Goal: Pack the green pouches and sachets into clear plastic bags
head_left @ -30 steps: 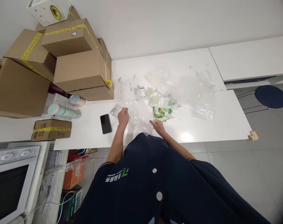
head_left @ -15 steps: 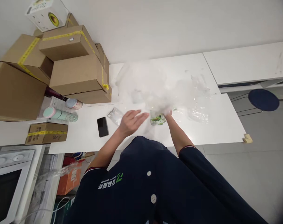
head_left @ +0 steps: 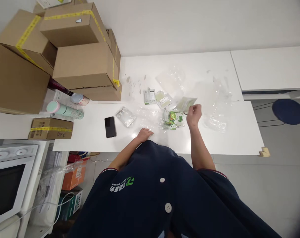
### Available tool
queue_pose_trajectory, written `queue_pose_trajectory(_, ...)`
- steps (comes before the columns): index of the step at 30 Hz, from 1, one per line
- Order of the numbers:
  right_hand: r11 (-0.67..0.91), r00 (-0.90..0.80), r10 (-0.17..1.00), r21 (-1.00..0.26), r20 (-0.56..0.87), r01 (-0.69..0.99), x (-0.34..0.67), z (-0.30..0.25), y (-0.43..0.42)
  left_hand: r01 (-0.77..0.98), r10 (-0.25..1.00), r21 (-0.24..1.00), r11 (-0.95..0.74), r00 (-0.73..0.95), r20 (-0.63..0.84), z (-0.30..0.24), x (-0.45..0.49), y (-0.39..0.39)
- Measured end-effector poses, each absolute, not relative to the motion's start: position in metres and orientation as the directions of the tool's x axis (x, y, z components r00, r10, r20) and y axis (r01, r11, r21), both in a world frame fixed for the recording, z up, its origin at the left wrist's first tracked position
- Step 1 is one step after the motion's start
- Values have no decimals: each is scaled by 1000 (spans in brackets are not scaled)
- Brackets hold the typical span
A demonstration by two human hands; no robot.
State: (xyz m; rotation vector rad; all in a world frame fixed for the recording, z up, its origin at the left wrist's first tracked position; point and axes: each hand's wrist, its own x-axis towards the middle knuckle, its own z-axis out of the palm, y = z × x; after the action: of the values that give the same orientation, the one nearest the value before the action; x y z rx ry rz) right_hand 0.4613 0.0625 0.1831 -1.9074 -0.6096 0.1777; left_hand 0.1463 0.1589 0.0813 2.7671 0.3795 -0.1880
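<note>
My right hand (head_left: 194, 114) pinches the edge of a pale green sachet (head_left: 185, 103) above the white table. Just below it, green-and-white packets with fruit pictures (head_left: 174, 119) lie partly in clear plastic. Near the table's front edge, my left hand (head_left: 144, 135) rests flat with nothing in it. A crumpled clear plastic bag (head_left: 147, 115) lies right beyond its fingers. Farther back are a white-and-green packet (head_left: 150, 96) and a pale green packet with a white label (head_left: 164, 100).
Clear plastic bags (head_left: 217, 105) lie at the right and back of the table (head_left: 234, 138). On the left are a phone (head_left: 110, 127), a clear wrapped pack (head_left: 125, 116), a green bottle (head_left: 65, 110) and stacked cardboard boxes (head_left: 83, 62). A blue stool (head_left: 288, 111) stands at right.
The blurred clear plastic over the table has come down, and several packets now show. My right hand has moved right with a sachet. My left hand has lowered onto the table's front edge.
</note>
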Motion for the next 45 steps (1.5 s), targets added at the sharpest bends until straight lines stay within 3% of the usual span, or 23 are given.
queue_pose_trajectory(2,-193,885,439,-945,158,265,456,201,45,279,231,331,-901,957,-178,82,148,157)
queue_pose_trajectory(5,-102,782,617,-994,-88,-31,432,218,26,277,224,347,-896,957,-185,84,148,153)
queue_pose_trajectory(7,-189,619,719,-945,-318,-266,406,214,21,294,234,344,-892,950,-205,84,146,149)
queue_pose_trajectory(9,-308,477,723,-851,-500,-425,377,198,19,318,252,333,-888,941,-227,82,142,144)
queue_pose_trajectory(13,-416,388,682,-765,-620,-491,329,154,20,323,260,341,-883,941,-217,74,119,135)
queue_pose_trajectory(16,-430,386,712,-798,-587,-421,314,127,18,324,285,376,-868,946,-156,67,95,129)
queue_pose_trajectory(20,-465,373,787,-870,-491,-163,306,104,21,392,389,393,-832,917,-92,62,73,124)
queue_pose_trajectory(24,-654,427,709,-750,-562,97,301,91,30,371,390,399,-839,920,-36,61,70,125)
queue_pose_trajectory(28,-687,416,702,-703,-578,183,312,98,49,329,366,406,-853,931,13,62,69,128)
queue_pose_trajectory(32,-536,224,834,-835,-503,121,349,125,81,335,358,410,-848,934,-24,65,67,131)
queue_pose_trajectory(35,-346,279,908,-935,-313,80,381,146,107,350,355,419,-838,932,-69,69,68,132)
queue_pose_trajectory(38,-343,385,892,-910,-239,231,384,154,113,382,372,408,-829,922,-107,73,71,132)
queue_pose_trajectory(41,-342,274,934,-789,-228,510,350,149,96,434,412,370,-821,900,-140,77,76,129)
queue_pose_trajectory(45,-240,190,969,-789,-159,565,315,137,82,459,434,331,-824,888,-152,81,80,127)
